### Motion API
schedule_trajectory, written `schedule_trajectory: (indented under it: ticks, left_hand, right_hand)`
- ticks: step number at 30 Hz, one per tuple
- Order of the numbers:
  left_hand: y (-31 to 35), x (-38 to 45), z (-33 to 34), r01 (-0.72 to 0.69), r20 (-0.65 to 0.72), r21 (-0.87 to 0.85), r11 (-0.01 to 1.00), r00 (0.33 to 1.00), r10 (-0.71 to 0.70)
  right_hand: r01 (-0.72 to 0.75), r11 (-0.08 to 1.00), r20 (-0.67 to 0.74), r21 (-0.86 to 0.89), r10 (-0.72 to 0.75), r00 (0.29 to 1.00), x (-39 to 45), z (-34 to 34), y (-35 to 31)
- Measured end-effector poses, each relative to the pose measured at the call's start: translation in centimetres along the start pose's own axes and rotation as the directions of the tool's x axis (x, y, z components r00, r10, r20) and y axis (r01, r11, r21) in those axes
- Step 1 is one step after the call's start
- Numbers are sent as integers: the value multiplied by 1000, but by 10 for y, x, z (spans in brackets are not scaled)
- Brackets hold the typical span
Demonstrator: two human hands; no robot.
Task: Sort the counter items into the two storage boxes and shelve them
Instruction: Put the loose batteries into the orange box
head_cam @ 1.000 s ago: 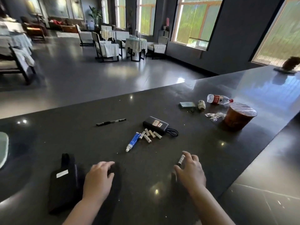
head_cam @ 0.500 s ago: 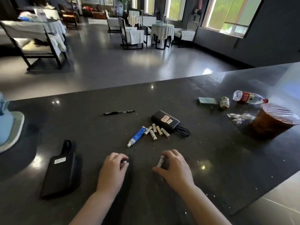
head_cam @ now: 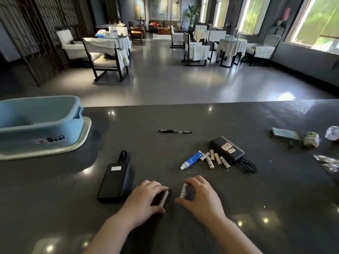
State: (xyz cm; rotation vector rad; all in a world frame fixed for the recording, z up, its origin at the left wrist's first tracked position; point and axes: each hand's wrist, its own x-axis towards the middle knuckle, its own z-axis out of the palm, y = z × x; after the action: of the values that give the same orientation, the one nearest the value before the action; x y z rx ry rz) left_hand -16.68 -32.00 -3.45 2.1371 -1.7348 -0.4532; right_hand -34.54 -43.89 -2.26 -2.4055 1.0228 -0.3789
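Sorting looks barely begun: left hand [head_cam: 146, 197] grips a small flat object, right hand [head_cam: 200, 197] pinches a battery [head_cam: 184, 190], blue storage box [head_cam: 40, 125] seemingly empty, five batteries [head_cam: 216, 159], glue tube [head_cam: 191, 160], pen [head_cam: 175, 131] unsorted.

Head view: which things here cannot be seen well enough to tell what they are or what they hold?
- Thing under the left hand: fingers cover it; only a pinkish edge shows.
- Battery in the right hand: print too small to read.
- Blue storage box: left edge cuts it off; much of its inside is hidden by its wall.
- Crumpled plastic and white object: cut off by the right edge.
- Second storage box: not in view.
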Motion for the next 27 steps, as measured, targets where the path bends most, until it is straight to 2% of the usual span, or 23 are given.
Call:
schedule_trajectory:
  ticks: [5, 11, 17, 20, 25, 27]
  left_hand:
    - [2, -14, 1, 52, -96, 1, 999, 994, -52]
    - [-5, -63, -17, 260, -186, -161, 952, 940, -288]
    - [-36, -166, -67, 514, -372, -100, 852, 775, -511]
    - [-52, -233, -95, 624, -437, -87, 777, 677, -593]
    - [-88, -345, -129, 730, -510, -185, 658, 501, -700]
    - [-105, -387, -142, 748, -511, -212, 629, 463, -724]
  right_hand:
    - [26, 1000, 93, 9, -27, 995, 0, 2, -4]
    - [77, 989, 169, 129, -99, 981, 10, 18, -34]
    - [273, 930, 224, 246, -329, 918, 12, 55, -131]
    - [367, 879, 263, 303, -448, 855, -4, 78, -193]
    - [522, 783, 294, 338, -614, 732, -39, 122, -295]
    - [544, 763, 284, 349, -639, 715, -54, 141, -333]
